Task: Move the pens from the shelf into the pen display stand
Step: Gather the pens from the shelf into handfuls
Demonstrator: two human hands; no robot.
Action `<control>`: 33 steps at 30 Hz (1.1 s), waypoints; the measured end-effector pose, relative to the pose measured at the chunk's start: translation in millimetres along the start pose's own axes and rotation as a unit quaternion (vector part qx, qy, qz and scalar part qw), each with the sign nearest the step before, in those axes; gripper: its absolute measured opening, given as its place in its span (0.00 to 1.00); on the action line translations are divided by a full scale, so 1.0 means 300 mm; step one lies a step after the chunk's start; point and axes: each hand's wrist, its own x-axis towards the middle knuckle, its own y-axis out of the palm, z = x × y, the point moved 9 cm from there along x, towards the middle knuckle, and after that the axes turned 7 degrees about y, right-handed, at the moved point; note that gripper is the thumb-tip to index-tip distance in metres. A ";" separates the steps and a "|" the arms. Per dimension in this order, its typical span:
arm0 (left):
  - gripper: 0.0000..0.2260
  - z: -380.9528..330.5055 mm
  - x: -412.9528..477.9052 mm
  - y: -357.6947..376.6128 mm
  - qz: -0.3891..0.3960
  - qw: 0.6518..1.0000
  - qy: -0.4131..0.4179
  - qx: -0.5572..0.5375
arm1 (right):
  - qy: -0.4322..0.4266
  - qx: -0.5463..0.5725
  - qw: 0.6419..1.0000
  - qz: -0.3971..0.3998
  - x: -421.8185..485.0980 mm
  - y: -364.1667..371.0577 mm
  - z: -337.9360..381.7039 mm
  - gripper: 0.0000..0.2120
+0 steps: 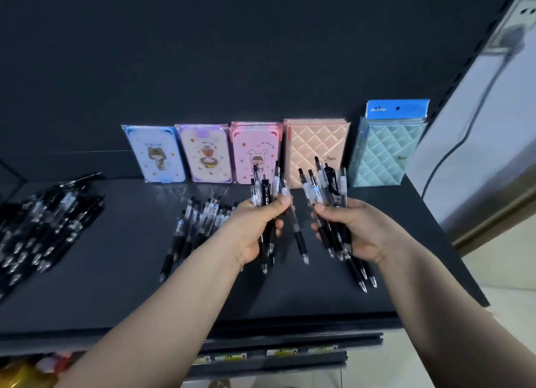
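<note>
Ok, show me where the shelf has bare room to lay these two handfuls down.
Bare shelf lies between the far-left pens and the loose pens, along the front edge, and at the right end before the teal notebook. Crowded: the back row of notebooks and the middle, where left hand and right hand hold pens.

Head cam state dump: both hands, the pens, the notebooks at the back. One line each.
left hand: grips a fanned bundle of pens
right hand: grips a second fanned bundle
left-hand pens: held above the shelf, tips down
right-hand pens: held, tips down
loose pens: lying on the shelf
far-left pens: piled, blurred
notebooks: five wrapped packs, upright against the back panel
</note>
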 end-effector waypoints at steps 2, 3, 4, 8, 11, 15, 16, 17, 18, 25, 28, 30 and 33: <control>0.18 -0.016 -0.008 -0.049 -0.017 1.000 0.007 0.011 | 0.013 0.000 1.000 0.007 0.028 0.047 -0.023 0.02; 0.17 -0.025 -0.012 -0.076 -0.026 0.999 0.011 0.018 | 0.018 -0.004 1.000 0.009 0.044 0.073 -0.036 0.03; 0.16 -0.034 -0.015 -0.105 -0.037 0.999 0.020 0.033 | 0.022 -0.010 1.000 0.010 0.059 0.098 -0.050 0.04; 0.03 -0.094 -0.025 -0.256 -0.106 0.975 0.079 0.176 | 0.036 -0.028 0.999 0.009 0.127 0.212 -0.113 0.04; 0.05 -0.112 -0.018 -0.342 -0.139 0.947 0.079 0.280 | 0.019 -0.057 0.998 -0.029 0.182 0.258 -0.140 0.04; 0.06 -0.127 -0.003 -0.370 -0.129 0.945 0.065 0.294 | -0.005 -0.104 0.991 -0.082 0.229 0.267 -0.162 0.04; 0.06 -0.127 0.000 -0.372 -0.125 0.948 0.058 0.287 | -0.002 -0.103 0.991 -0.084 0.233 0.268 -0.169 0.03; 0.06 -0.122 0.004 -0.377 -0.122 0.952 0.047 0.275 | 0.003 -0.098 0.992 -0.085 0.235 0.268 -0.176 0.02; 0.05 -0.116 0.006 -0.383 -0.120 0.960 0.033 0.252 | 0.007 -0.092 0.992 -0.087 0.237 0.264 -0.181 0.01; 0.08 -0.087 -0.009 -0.399 -0.053 0.994 -0.032 0.085 | 0.000 -0.064 0.989 -0.133 0.232 0.199 -0.189 0.04; 0.03 -0.106 -0.011 -0.398 -0.068 0.987 -0.002 0.142 | -0.021 -0.087 0.984 -0.153 0.233 0.187 -0.172 0.06; 0.04 -0.113 -0.006 -0.397 -0.079 0.979 0.020 0.189 | -0.022 -0.080 0.985 -0.154 0.231 0.190 -0.169 0.05; 0.03 -0.121 0.006 -0.406 -0.094 0.966 0.042 0.239 | -0.018 -0.077 0.986 -0.145 0.229 0.198 -0.171 0.05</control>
